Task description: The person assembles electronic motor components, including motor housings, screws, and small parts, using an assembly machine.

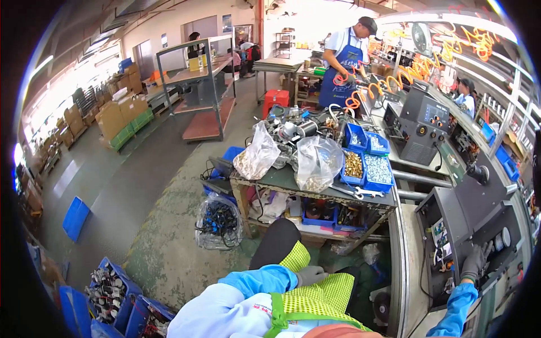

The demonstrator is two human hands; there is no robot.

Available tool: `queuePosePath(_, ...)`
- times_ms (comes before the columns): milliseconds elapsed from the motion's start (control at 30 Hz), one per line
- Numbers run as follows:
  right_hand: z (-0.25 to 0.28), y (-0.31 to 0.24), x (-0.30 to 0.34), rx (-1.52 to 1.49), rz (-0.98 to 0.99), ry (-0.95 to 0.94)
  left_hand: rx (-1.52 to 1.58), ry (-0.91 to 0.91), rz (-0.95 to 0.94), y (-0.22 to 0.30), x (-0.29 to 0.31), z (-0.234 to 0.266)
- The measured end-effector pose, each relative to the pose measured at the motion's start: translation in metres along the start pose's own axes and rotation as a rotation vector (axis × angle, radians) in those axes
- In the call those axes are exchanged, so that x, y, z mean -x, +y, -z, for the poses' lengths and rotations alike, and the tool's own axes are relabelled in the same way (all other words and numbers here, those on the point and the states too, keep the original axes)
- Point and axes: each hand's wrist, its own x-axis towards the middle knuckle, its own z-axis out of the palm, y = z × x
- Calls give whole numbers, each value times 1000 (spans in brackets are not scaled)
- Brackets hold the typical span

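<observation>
Grey glove fabric covers both hands. The right hand [474, 263] reaches forward, arm extended, into an opened dark housing [453, 208] at the far right; its fingers point away from the body, slightly bent, beside a white-faced cylinder [506, 236]. Whether they grip anything, I cannot tell. The left hand [311, 275] lies across the lap on yellow-green checked cloth [315, 296], fingers loosely together; whether something is held beneath them cannot be seen.

The housing's walls and raised panel hem in the right hand. Ahead, a bench [279, 179] carries clear plastic bags [319, 163], blue bins [352, 180] of small metal parts and a wrench [369, 192]. Beyond stands a co-worker [341, 62]. Lettering marks the co-worker's blue apron [337, 90], the assembled machine [428, 127] and the wearer's shirt [225, 312].
</observation>
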Motion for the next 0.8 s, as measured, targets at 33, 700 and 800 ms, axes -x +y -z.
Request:
queuePosePath(33, 4, 9, 4, 17, -12, 13, -3, -17, -17, 7, 0, -1)
queuePosePath(700, 14, -197, 220, 422, 109, -727, 310, -66, 43, -2, -36, -36)
queuePosePath(800, 8, -183, 236, 337, 62, -654, 321, -110, 109, 5, -44, -35)
